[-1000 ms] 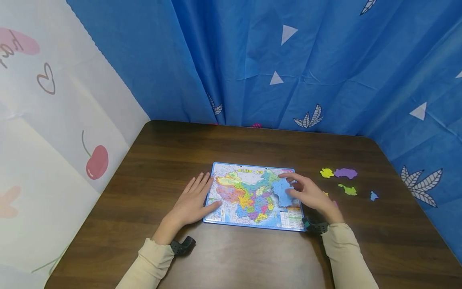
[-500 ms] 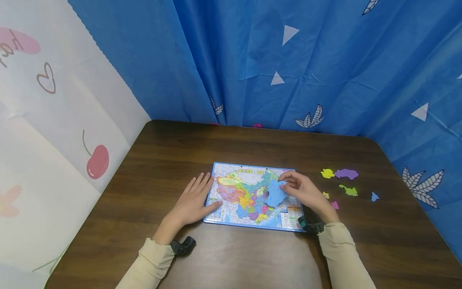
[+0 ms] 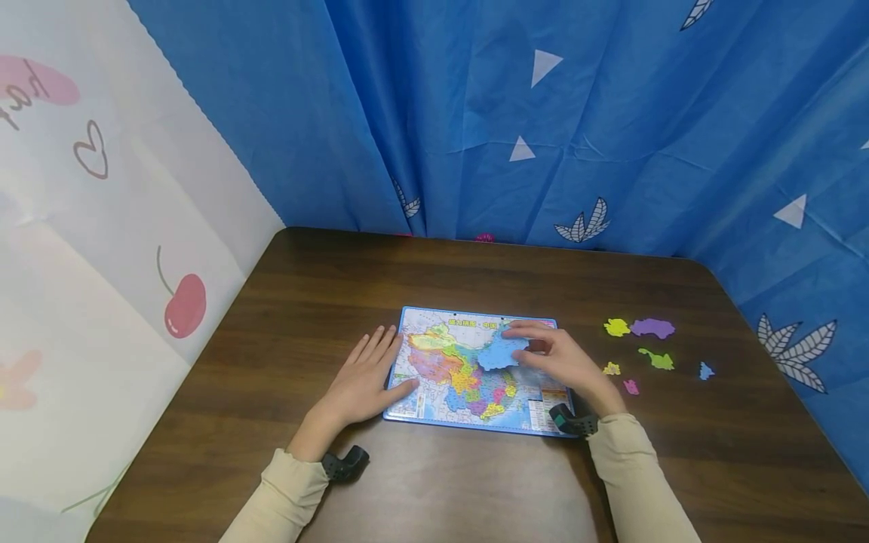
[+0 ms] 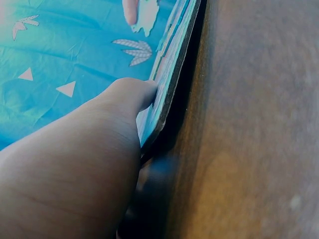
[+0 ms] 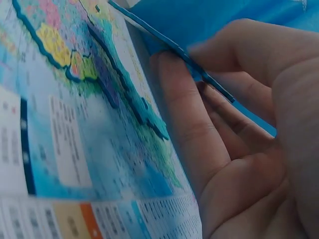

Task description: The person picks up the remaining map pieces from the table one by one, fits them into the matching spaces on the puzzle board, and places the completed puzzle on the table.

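Observation:
A map puzzle board [image 3: 434,413] with a blue rim lies on the table, many coloured pieces set in its map. My left hand [image 3: 363,381] rests flat at the board's left edge, fingers straight, thumb on its surface; the left wrist view shows that thumb [image 4: 132,94] at the edge. Over the upper right of the map, my right hand [image 3: 553,358] pinches a light blue puzzle piece [image 3: 501,353] between thumb and fingers. In the right wrist view this piece [image 5: 174,47] appears edge-on, tilted above the board [image 5: 65,149].
Loose puzzle pieces lie on the table right of the board: a yellow one [image 3: 617,327], a purple one [image 3: 653,328], a green one [image 3: 657,359], a small blue one [image 3: 706,370], and two small ones nearer the board. A blue curtain [image 3: 475,113] hangs behind the table.
My right hand has moved left over the board with the light blue piece, which has turned from upright to lying more sideways. My left hand has stayed in place.

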A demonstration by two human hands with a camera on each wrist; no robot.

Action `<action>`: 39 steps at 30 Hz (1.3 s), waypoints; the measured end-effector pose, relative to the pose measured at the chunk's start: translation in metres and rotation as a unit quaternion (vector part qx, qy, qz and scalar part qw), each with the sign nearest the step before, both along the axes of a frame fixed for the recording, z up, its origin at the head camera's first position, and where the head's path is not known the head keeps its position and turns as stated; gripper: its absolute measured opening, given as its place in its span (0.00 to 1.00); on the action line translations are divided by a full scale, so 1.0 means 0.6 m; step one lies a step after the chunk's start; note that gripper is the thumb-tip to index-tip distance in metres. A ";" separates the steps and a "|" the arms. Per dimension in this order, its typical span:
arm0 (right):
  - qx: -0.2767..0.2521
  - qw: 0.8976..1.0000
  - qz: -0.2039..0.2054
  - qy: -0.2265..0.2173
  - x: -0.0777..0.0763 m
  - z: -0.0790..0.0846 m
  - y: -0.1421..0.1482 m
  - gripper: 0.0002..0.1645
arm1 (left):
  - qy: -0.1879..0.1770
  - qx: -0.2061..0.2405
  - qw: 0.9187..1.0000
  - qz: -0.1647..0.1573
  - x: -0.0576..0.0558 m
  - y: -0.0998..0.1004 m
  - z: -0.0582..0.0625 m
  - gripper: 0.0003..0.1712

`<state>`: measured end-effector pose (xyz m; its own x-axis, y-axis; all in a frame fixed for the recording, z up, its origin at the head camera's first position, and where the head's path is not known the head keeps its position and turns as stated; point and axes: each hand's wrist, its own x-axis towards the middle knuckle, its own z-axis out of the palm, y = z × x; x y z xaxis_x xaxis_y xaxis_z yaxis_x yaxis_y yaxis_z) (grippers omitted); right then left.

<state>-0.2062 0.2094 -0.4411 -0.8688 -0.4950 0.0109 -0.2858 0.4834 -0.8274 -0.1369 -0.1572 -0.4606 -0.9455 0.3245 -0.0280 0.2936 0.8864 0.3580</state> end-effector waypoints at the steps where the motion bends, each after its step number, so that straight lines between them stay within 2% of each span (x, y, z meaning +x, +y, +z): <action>1: -0.003 1.000 0.005 -0.007 0.000 0.000 -0.002 0.25 | 0.000 -0.001 1.000 0.000 0.000 0.000 0.000 0.54; 7: -0.009 0.999 0.017 -0.041 -0.002 0.004 -0.016 0.35 | -0.002 -0.004 1.000 0.000 0.000 0.000 0.001 0.54; 12: 0.028 0.999 0.017 0.012 -0.005 -0.001 -0.028 0.35 | -0.002 -0.007 1.000 -0.002 0.000 0.000 0.000 0.54; 15: 0.070 0.996 0.015 0.058 -0.004 0.001 -0.034 0.35 | -0.004 -0.007 1.000 -0.002 0.001 0.000 0.000 0.54; 18: 0.105 0.991 0.015 0.080 -0.001 0.008 -0.040 0.38 | -0.005 -0.006 1.000 -0.002 0.001 0.000 0.001 0.54; 23: 0.138 0.986 0.015 0.089 0.000 0.014 -0.046 0.45 | -0.004 -0.005 1.000 -0.001 0.001 0.000 0.002 0.54; 30: 0.158 0.981 0.023 0.106 -0.001 0.014 -0.053 0.34 | -0.004 -0.010 1.000 -0.004 0.000 -0.001 -0.001 0.54; 36: 0.168 0.981 0.023 0.095 -0.002 0.011 -0.058 0.44 | -0.010 -0.012 1.000 -0.001 -0.001 -0.002 -0.001 0.54; 39: 0.174 0.980 0.027 0.093 -0.003 0.009 -0.059 0.43 | -0.012 -0.013 1.000 -0.001 -0.001 -0.001 -0.001 0.54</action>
<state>-0.2081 0.1738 -0.4358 -0.8406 -0.5415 -0.0115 -0.4481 0.7072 -0.5468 -0.1375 -0.1581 -0.4615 -0.9435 0.3261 -0.0588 0.2880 0.8948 0.3412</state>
